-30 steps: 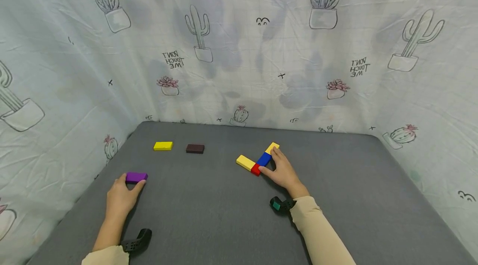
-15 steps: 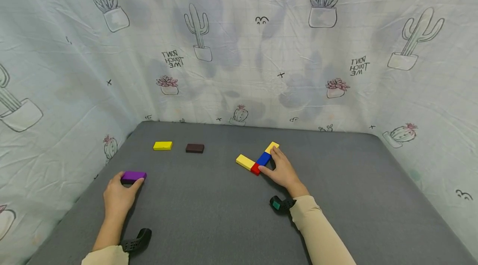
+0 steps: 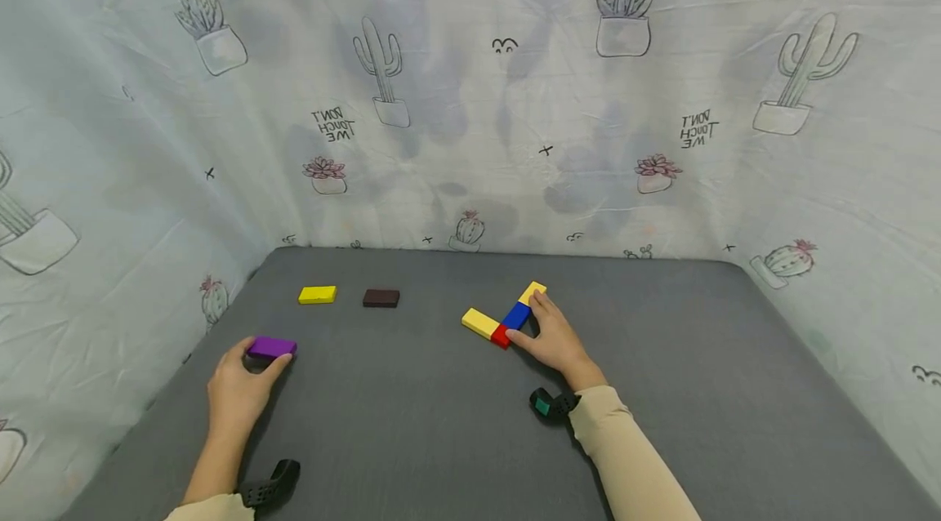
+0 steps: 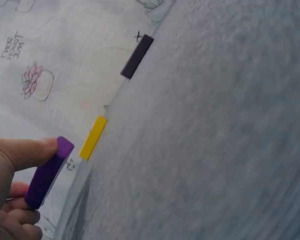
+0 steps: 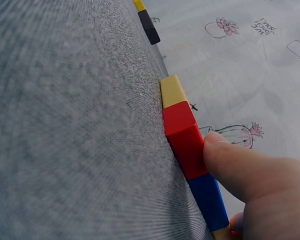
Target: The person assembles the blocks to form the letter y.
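Head view, lower left: left hand [image 3: 238,390] pinches purple block [image 3: 272,347]. Right hand [image 3: 556,344] grips L-shaped block row [image 3: 516,317]; a slip could split it.

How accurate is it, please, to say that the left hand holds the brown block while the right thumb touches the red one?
The left hand holds the purple block, not the brown block, as the left wrist view shows; the rest stands.

Purple block [image 3: 272,347], cactus-patterned backdrop [image 3: 456,88]
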A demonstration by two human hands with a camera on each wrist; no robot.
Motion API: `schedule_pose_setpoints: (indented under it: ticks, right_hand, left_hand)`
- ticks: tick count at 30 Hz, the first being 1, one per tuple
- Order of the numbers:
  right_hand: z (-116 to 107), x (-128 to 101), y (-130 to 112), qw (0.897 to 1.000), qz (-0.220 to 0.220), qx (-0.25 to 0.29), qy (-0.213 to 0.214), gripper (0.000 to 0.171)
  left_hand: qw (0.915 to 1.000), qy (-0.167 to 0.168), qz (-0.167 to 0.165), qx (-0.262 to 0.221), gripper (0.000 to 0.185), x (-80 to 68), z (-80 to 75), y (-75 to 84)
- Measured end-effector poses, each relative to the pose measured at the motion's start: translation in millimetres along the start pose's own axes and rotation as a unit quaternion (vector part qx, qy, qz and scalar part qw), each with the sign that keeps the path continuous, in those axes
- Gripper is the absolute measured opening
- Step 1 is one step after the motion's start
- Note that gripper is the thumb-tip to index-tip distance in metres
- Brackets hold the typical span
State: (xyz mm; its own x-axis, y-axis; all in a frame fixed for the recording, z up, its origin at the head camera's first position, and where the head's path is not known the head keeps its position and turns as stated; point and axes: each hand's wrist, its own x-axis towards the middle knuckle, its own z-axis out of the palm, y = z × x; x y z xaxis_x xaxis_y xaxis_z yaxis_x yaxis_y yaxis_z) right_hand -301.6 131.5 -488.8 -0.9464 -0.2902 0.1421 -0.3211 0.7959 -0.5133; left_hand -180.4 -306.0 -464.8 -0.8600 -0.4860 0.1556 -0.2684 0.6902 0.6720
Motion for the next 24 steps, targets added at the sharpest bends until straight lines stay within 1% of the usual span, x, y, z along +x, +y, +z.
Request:
schedule_pose_setpoints:
  ticks: [3,6,11,14,19,24]
  right_hand:
    - [0.7,0.1,-0.4,1.000,0.000,-0.002,-0.001,0.087]
    - [0.8,-0.4,-1.1,1.000,0.000,0.003,0.000,0.087]
    - [0.7,-0.4,-1.3,1.000,0.006,0.003,0.000,0.087]
    - [0.4,0.2,-1.8,1.000,0.001,0.007,0.003,0.087]
    - [-0.5,1.5,-1.2,1.000,-0.002,0.007,-0.001,0.088]
    - [0.6,1.5,1.7,1.000,0.004,0.000,-0.004,0.088]
  left_hand:
    - [0.9999,-0.001,0.014,-0.002,0.075,-2.2,3.4,2.0]
    - [0.9997,-0.005,0.025,-0.004,0.075,-3.2,6.3,7.2]
    - [0.9989,-0.010,0.042,-0.016,0.075,-4.6,11.9,22.7]
    - [0.9981,-0.011,0.054,-0.027,0.075,-3.9,16.7,33.1]
    - [0.9963,-0.012,0.075,-0.041,0.073,-1.8,27.8,46.7]
    - [0.9939,-0.022,0.095,-0.050,0.072,0.3,39.7,59.5]
